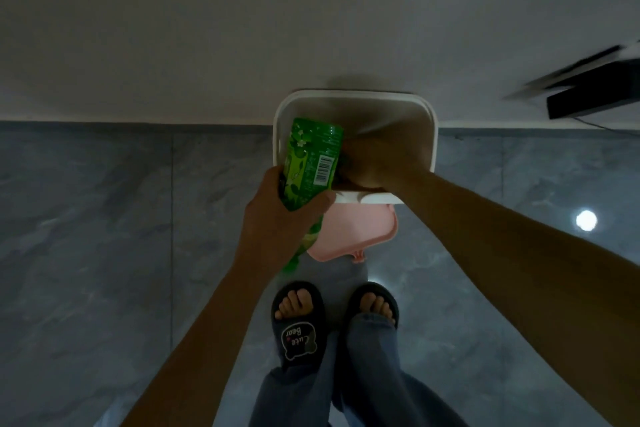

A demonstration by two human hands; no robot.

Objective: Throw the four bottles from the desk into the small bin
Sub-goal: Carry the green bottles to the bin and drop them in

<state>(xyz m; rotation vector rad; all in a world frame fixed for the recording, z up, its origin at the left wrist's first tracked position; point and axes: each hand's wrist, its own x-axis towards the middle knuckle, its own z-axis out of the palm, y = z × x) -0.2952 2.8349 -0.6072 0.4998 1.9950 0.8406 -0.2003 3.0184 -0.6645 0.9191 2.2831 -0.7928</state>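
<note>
Left hand [277, 215] clamped around neck end of green bottle [310, 158]; long axis tilted away, base over open small bin [353, 96], just beside right hand [375, 166]. Right hand inside bin, finger state indiscernible in shadow. Bin contents hidden; cap end partly covered.

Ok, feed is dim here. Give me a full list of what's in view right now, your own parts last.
green bottle: one, green label with barcode, base tipped over the bin's near left rim
small bin: one, white, on the floor against the wall
pink lid: one, pink, hanging at the bin's near side
dark object: one, black, blurred, upper right by the wall
floor: grey marbled tiles
slippers: two, dark, on the feet
left hand: one, gripping the green bottle
right hand: one, reaching inside the bin; grip unclear
</note>
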